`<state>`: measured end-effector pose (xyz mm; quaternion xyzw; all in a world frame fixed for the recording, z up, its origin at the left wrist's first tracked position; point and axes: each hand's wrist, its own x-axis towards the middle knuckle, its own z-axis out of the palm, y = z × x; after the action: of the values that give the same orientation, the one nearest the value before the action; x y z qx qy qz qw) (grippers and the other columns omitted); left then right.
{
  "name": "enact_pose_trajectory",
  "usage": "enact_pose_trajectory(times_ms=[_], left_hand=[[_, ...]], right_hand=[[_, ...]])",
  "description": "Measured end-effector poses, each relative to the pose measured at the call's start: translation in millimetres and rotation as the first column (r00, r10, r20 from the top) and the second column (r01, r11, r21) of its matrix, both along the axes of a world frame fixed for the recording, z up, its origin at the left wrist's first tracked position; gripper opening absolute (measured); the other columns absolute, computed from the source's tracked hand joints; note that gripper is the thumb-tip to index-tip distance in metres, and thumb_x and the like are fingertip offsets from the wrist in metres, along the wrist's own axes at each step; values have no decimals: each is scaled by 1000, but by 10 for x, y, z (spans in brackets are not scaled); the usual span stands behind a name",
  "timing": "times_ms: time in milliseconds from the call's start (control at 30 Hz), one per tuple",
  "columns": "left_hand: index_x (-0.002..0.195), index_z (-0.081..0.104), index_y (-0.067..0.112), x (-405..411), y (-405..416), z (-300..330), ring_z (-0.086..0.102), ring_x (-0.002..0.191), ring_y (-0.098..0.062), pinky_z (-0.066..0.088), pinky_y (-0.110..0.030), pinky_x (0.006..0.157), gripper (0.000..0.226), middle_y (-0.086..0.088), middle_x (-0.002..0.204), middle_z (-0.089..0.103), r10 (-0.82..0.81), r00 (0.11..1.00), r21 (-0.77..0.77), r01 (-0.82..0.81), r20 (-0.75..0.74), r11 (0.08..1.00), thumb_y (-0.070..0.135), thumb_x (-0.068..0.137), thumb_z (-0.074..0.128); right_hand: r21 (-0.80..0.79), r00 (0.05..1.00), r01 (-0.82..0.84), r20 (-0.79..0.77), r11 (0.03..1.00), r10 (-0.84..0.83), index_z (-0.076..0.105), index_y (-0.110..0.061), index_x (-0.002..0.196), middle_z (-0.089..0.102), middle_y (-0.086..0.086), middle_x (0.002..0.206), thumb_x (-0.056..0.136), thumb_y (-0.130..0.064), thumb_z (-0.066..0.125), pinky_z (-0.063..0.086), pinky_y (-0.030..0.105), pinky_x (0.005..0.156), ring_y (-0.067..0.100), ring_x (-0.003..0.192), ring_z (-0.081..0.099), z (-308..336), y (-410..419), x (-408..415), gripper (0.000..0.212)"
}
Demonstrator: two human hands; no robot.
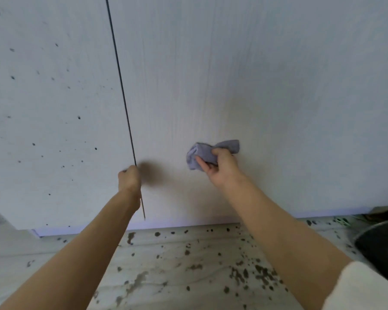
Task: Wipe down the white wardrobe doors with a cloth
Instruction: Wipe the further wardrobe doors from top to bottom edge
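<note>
Pressing on the right wardrobe door (255, 86), a bunched lilac cloth (202, 154) is gripped by the right hand (222, 166), right of the door gap (121, 86), whose edge is clasped by the left hand (129, 179).

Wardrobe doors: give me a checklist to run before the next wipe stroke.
1. Cloth in grip: ok, the right hand holds it bunched.
2. Cloth against the right door: ok, as far as the view shows.
3. Left hand steadying at the seam between doors: ok; its fingers are hidden, so the grip cannot be told.
4. Right door free of spots: ok, none visible.
5. Left door free of spots: not ok, dark specks all over.
6. Cloth clean enough: cannot tell.
</note>
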<state>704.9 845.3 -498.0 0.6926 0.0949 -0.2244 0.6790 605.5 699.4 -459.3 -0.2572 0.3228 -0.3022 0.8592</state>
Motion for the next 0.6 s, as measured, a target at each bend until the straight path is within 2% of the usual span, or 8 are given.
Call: enact_pose_trajectory(times_ms=[100, 167, 233, 300, 367, 433, 533, 600], left_hand=[[101, 49, 11, -58, 53, 331, 31, 59, -16, 28, -25, 56, 19, 0, 73, 35, -19, 999, -15, 19, 37, 1000, 17, 96, 32], [91, 49, 12, -69, 118, 489, 34, 63, -17, 34, -27, 63, 19, -2, 75, 38, -17, 995, -20, 19, 100, 1000, 16, 96, 31], [119, 49, 9, -48, 227, 547, 42, 82, -21, 41, -33, 84, 30, -5, 98, 47, 0, 979, -9, 2, 204, 1000, 19, 97, 31], [137, 39, 10, -20, 328, 548, 44, 101, -23, 39, -37, 96, 42, -5, 124, 47, 7, 959, 35, -18, 284, 999, 22, 98, 31], [140, 36, 12, 37, 414, 497, 46, 116, -29, 38, -40, 100, 44, -7, 136, 44, 7, 939, 83, -38, 344, 996, 24, 98, 31], [142, 33, 14, 77, 490, 408, 43, 124, -34, 37, -43, 101, 45, -12, 140, 43, -12, 931, 133, -40, 365, 990, 27, 99, 30], [145, 28, 13, 104, 564, 197, 37, 130, -30, 32, -37, 103, 46, -10, 148, 31, -48, 910, 196, -37, 412, 980, 26, 101, 30], [147, 21, 14, 108, 602, -3, 30, 135, -29, 27, -39, 107, 49, -8, 154, 16, -65, 886, 253, -60, 460, 966, 26, 100, 32]], right_hand=[[-184, 997, -13, 76, 983, 28, 52, -5, 94, 56, 15, 92, 88, 8, 40, 55, 25, 44, 26, 83, 58, 467, 133, -21, 19], [-439, 997, 60, 61, 896, -37, 52, -6, 95, 59, 15, 95, 85, 10, 43, 57, 29, 53, 30, 89, 60, 693, 196, -12, 21], [-788, 979, 116, -11, 605, -202, 50, -2, 110, 57, 12, 101, 85, 7, 48, 56, 35, 74, 31, 98, 58, 776, 246, -6, 26], [-973, 948, 66, -8, 221, -318, 50, 1, 121, 56, 12, 103, 88, 0, 53, 43, 23, 81, 24, 95, 55, 728, 299, 1, 33], [-998, 920, -59, -42, -31, -390, 49, -6, 131, 54, 16, 111, 90, -8, 55, 37, 18, 80, 23, 95, 52, 589, 333, 64, 41], [-964, 878, -165, -48, -206, -476, 52, -16, 132, 51, 16, 108, 88, -14, 59, 45, 28, 80, 28, 93, 56, 380, 367, 141, 45], [-829, 844, -271, 39, -489, -535, 65, -14, 117, 57, 16, 91, 75, -12, 72, 51, 33, 58, 33, 78, 60, -78, 398, 265, 43], [-672, 847, -411, -32, -616, -530, 70, -15, 109, 60, 14, 86, 66, -10, 80, 47, 30, 49, 30, 74, 61, -463, 421, 299, 45]])
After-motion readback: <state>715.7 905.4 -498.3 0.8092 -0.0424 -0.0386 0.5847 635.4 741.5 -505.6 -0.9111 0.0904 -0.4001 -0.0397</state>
